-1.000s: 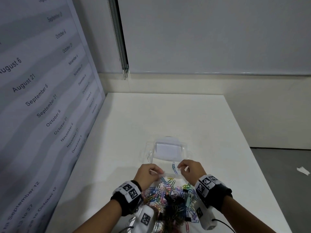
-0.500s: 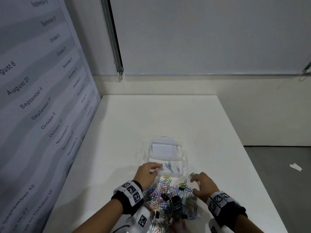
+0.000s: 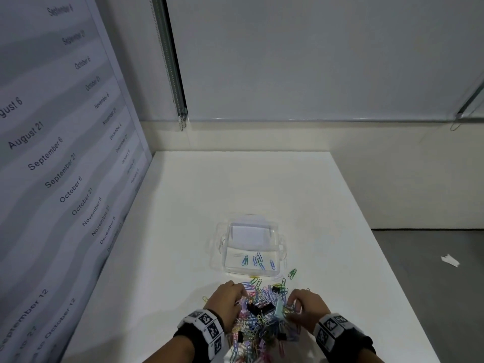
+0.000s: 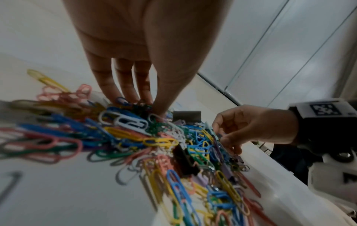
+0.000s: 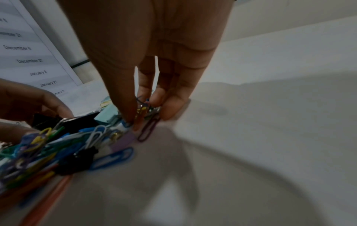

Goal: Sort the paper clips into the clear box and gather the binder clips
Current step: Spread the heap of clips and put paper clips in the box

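While both hands work the heap, the paper clips (image 3: 259, 318) sit mostly as one mixed-colour pile at 6 o'clock on the white table (image 3: 183, 231), near the front edge, with black binder clips (image 3: 262, 307) tangled in the middle of it and another black one (image 3: 277, 288) at the pile's 12 o'clock rim. Pale teal binder clip (image 3: 279, 309) stands at the pile's 3 o'clock side, just beside the right hand. Clear box (image 3: 250, 247) is just past the pile at 12 o'clock, open, holding a few blue clips (image 3: 258, 260) on its floor toward the near wall; white paper insert (image 3: 247, 235) leans at its far wall. One green clip (image 3: 292, 273) lies alone on the table at the box's 5 o'clock corner. Left hand (image 3: 226, 301) is at the pile's 9 o'clock, fingers pointed down, fingertips (image 4: 125, 94) and thumb drawn together into the clips; wrist view shows contact with dark green and blue clips, but whether any is actually pinched I cannot tell. Right hand (image 3: 305, 309) is at 3 o'clock, thumb and fingertips (image 5: 170, 110) closed together on a small bunch of clips at the pile's edge, a purple clip (image 5: 148, 130) lying flat on the table under them. Date-printed board (image 3: 52, 153) stands along the table's 9 o'clock side. Scrap of white paper (image 3: 450, 260) on the grey floor at 3 o'clock, well apart from the table.
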A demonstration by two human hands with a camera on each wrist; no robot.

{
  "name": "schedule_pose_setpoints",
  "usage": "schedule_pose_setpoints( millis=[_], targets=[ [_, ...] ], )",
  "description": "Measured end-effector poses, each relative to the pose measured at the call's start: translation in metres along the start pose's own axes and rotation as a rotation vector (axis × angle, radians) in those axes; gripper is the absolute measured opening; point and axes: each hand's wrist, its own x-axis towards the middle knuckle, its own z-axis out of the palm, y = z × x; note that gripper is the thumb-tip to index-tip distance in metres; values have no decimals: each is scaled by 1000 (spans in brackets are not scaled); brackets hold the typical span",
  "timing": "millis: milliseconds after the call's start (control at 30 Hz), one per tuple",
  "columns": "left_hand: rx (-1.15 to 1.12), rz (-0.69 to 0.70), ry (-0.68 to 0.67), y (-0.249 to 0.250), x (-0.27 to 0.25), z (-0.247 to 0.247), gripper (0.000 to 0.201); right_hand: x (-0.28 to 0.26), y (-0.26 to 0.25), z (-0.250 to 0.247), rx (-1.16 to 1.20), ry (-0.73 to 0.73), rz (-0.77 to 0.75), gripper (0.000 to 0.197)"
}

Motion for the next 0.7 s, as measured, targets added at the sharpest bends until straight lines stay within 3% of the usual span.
schedule_pose_setpoints(
  millis=[100, 200, 400, 533, 700],
  targets=[
    [-35, -35, 18, -5, -3, -2, 26, -1, -1, -4, -8, -10, 3, 31],
    [-105, -47, 43, -8, -4, -8, 20, -1, -4, -6, 12, 76, 12, 30],
    [-376, -82, 113, -9, -5, -19, 28, -1, -13, -14, 96, 205, 78, 40],
    [-471, -98, 135, -12, -7, -22, 31, 1, -36, -31, 121, 191, 51, 32],
    [-575, -138, 125, -22, -8, -16, 31, 18, -63, -41, 317, 322, 50, 30]
  ],
)
